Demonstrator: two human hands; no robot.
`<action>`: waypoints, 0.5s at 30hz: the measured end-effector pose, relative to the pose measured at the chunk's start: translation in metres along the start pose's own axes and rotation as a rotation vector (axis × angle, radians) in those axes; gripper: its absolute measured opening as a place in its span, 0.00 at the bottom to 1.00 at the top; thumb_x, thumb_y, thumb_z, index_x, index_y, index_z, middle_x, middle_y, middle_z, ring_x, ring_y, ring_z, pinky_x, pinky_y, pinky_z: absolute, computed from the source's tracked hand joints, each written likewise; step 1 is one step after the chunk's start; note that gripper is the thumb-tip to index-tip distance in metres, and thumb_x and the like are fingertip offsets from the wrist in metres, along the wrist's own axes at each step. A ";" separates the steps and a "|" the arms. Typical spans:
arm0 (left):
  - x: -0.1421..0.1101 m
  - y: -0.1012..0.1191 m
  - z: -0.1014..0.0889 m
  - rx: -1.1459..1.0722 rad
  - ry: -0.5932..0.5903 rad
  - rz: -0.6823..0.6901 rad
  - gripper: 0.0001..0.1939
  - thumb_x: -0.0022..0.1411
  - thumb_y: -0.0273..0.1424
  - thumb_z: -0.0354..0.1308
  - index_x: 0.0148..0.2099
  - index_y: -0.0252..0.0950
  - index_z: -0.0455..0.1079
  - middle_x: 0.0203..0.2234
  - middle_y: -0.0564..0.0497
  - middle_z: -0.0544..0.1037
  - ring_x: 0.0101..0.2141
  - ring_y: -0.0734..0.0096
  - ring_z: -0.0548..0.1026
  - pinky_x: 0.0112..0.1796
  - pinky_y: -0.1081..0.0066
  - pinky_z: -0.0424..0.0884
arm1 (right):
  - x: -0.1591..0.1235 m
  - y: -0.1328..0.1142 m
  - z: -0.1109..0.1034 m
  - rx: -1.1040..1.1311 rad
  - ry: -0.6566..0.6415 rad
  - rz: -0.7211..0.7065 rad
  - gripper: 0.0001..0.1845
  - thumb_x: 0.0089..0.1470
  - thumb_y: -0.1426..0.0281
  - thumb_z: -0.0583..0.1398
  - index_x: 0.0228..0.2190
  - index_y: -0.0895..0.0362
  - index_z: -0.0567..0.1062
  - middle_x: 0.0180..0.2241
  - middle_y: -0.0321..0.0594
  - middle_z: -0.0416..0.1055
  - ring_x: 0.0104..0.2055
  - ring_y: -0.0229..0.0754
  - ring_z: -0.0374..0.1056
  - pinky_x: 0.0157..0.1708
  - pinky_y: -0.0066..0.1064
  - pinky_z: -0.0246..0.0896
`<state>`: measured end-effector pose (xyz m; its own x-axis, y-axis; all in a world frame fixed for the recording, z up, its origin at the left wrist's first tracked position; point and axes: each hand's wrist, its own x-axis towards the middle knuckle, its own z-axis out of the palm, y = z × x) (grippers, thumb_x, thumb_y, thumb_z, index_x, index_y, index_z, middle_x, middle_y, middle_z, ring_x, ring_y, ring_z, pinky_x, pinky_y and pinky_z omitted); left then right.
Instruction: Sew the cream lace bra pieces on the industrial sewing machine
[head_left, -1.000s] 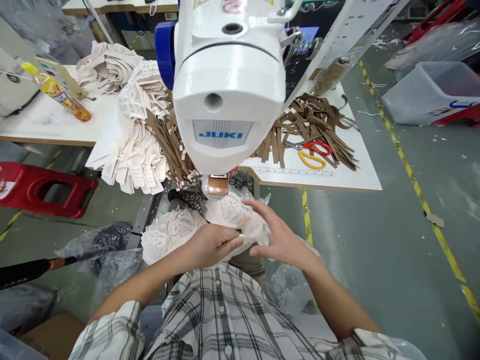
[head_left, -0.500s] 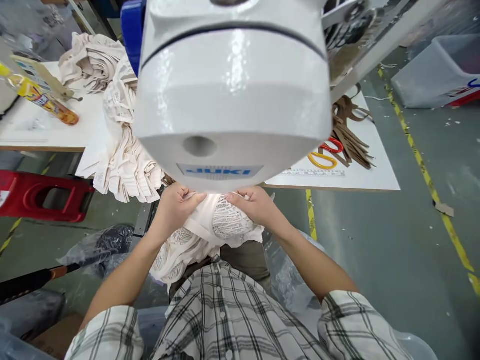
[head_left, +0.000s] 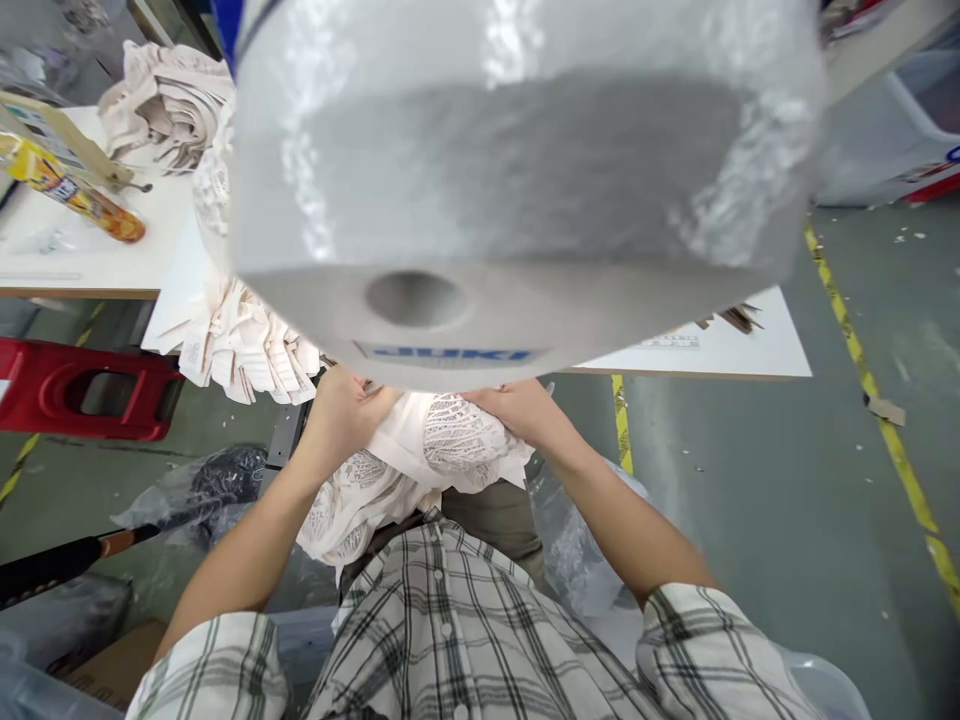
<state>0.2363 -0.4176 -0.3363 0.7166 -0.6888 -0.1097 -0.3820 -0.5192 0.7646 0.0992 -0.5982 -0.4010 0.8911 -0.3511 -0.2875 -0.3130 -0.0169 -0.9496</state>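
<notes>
A white sewing machine head (head_left: pixel 517 180) marked JUKI fills the upper middle and hides the needle area. Just below its front edge, my left hand (head_left: pixel 346 408) pinches the left side of a cream lace fabric piece (head_left: pixel 461 440). My right hand (head_left: pixel 517 408) grips the same lace piece on its right side, its fingertips partly covered by the machine. The fabric hangs over my lap and bunches down toward the left. Left of the machine, a pile of cream fabric strips (head_left: pixel 251 345) drapes over the table edge.
A rolled fabric bundle (head_left: pixel 169 105) and a yellow-labelled drink bottle (head_left: pixel 75 195) lie on the left of the white table (head_left: pixel 720 345). A red plastic stool (head_left: pixel 90 390) stands below on the left. Plastic bags (head_left: pixel 581 540) sit beside my legs; a clear bin (head_left: pixel 885 140) stands far right.
My view has moved closer to the machine head, which now covers the scissors and most of the brown strips on the right. Both hands keep hold of the lace fabric and have shifted slightly.
</notes>
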 end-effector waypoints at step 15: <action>-0.005 0.005 -0.003 0.018 0.056 0.021 0.20 0.59 0.29 0.57 0.24 0.39 0.47 0.15 0.59 0.51 0.21 0.78 0.51 0.22 0.72 0.46 | -0.031 0.111 -0.003 0.343 -0.354 0.090 0.22 0.45 0.50 0.70 0.31 0.56 0.82 0.27 0.38 0.79 0.35 0.47 0.75 0.40 0.38 0.72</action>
<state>0.2324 -0.4147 -0.3303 0.7395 -0.6706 -0.0576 -0.4077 -0.5144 0.7545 0.0361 -0.5925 -0.4970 0.9410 0.0032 -0.3385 -0.3208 0.3282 -0.8885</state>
